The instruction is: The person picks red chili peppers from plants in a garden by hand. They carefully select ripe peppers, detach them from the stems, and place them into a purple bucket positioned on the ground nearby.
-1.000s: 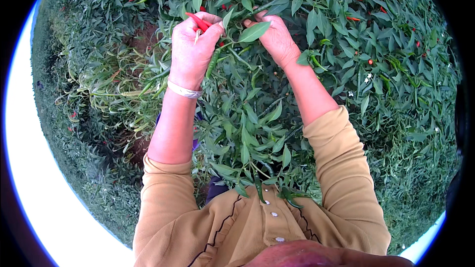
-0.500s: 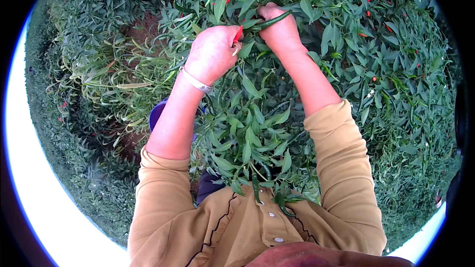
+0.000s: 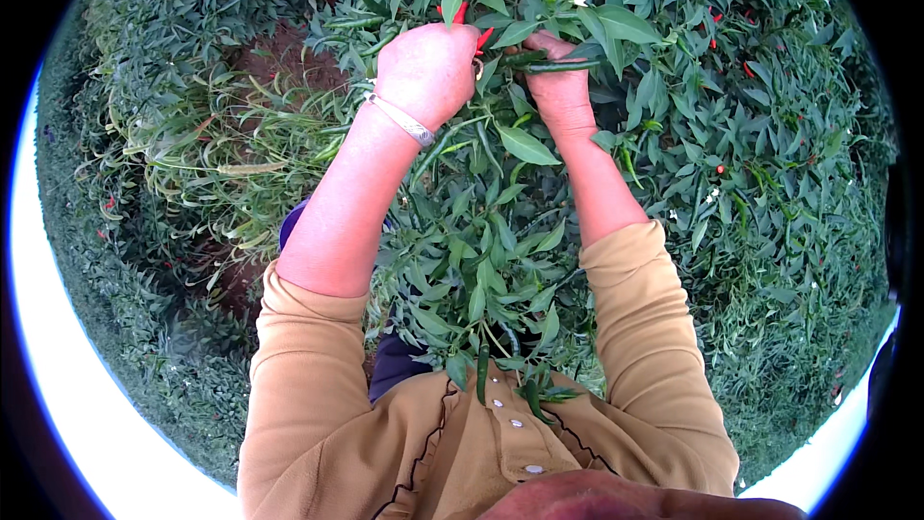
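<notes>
My left hand [image 3: 428, 75] is closed among the upper leaves of a chili plant [image 3: 491, 260]. A red chili pepper [image 3: 484, 39] sticks out from its thumb side, and more red [image 3: 460, 13] shows just beyond the knuckles. A patterned bracelet [image 3: 404, 121] circles that wrist. To its right, my right hand [image 3: 558, 87] reaches into the foliage with fingers curled and partly covered by leaves. Long green chili peppers [image 3: 560, 65] lie across its fingers; whether it grips them or a stem is hidden.
Dense chili plants with scattered red peppers [image 3: 749, 69] spread on the right. Pale grassy weeds [image 3: 255, 140] and a patch of brown soil [image 3: 289, 60] lie left of my arms. A purple object [image 3: 292, 221] is partly hidden behind my left forearm. Green peppers [image 3: 482, 372] hang against my shirt.
My left hand has moved slightly up and right, and my right hand a little down and right. The green pepper by my right hand now lies flatter. The view has shifted slightly.
</notes>
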`<control>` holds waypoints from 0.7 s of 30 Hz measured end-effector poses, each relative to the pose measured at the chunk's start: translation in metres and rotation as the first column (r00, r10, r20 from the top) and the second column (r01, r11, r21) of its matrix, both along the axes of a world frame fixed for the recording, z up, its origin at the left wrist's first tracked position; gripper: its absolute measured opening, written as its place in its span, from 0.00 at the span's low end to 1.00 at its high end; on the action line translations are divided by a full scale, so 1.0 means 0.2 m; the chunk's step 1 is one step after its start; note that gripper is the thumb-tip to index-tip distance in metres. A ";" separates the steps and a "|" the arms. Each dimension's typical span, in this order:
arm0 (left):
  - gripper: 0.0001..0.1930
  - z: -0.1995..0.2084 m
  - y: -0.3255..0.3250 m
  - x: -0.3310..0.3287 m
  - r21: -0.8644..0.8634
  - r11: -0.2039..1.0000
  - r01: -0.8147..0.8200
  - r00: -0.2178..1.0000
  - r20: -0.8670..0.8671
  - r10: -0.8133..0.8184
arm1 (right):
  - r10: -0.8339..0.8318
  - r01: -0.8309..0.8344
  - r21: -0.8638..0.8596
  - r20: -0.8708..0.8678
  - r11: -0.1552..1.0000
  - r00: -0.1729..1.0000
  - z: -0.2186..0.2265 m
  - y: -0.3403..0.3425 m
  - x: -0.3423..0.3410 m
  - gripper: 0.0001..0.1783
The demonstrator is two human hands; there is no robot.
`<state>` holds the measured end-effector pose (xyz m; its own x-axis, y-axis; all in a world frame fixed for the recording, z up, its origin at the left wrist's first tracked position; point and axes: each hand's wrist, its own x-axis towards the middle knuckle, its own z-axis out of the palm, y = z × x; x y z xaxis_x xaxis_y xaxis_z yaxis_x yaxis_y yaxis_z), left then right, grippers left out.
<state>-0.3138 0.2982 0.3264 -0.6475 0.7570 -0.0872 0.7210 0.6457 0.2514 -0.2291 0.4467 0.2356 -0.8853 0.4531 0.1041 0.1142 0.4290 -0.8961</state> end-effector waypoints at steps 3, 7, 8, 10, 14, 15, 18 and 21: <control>0.08 -0.06 0.01 0.01 -0.022 0.999 -0.041 0.997 0.068 0.042 | -0.034 0.016 -0.060 -0.311 0.998 0.950 -0.05 -0.04 0.02 0.10; 0.11 -0.09 0.01 0.06 0.225 0.973 -0.050 0.995 0.099 0.028 | 0.084 -0.049 0.259 -0.128 0.965 0.988 0.02 0.01 0.02 0.08; 0.11 -0.11 0.01 0.06 0.273 0.959 -0.072 0.994 0.105 0.045 | 0.100 -0.066 0.255 -0.122 0.965 0.987 0.04 0.01 0.02 0.07; 0.11 -0.12 0.01 0.07 0.280 0.955 -0.098 0.992 0.110 0.070 | 0.115 -0.080 0.225 -0.149 0.971 0.982 0.05 0.00 0.03 0.06; 0.11 -0.10 0.00 0.09 0.178 0.977 -0.113 0.990 0.102 0.096 | 0.144 -0.049 0.438 -0.186 0.897 0.972 0.04 0.01 0.03 0.10; 0.11 -0.11 -0.01 0.09 0.256 0.955 -0.147 0.980 0.169 0.105 | 0.143 -0.081 0.318 -0.176 0.944 0.974 0.04 0.01 0.03 0.09; 0.09 -0.19 -0.03 0.06 0.476 0.834 -0.279 0.919 0.385 0.088 | 0.150 -0.135 0.111 -0.147 0.985 0.978 0.04 0.01 0.04 0.08; 0.08 -0.16 -0.02 0.05 0.363 0.887 -0.286 0.924 0.349 0.155 | 0.168 -0.149 0.092 -0.254 0.985 0.952 0.07 -0.01 0.04 0.09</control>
<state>-0.3031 0.2933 0.2940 -0.7930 0.6087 -0.0268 0.4178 0.5753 0.7032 -0.2218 0.4437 0.2496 -0.8831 0.2921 0.3672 -0.1936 0.4860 -0.8522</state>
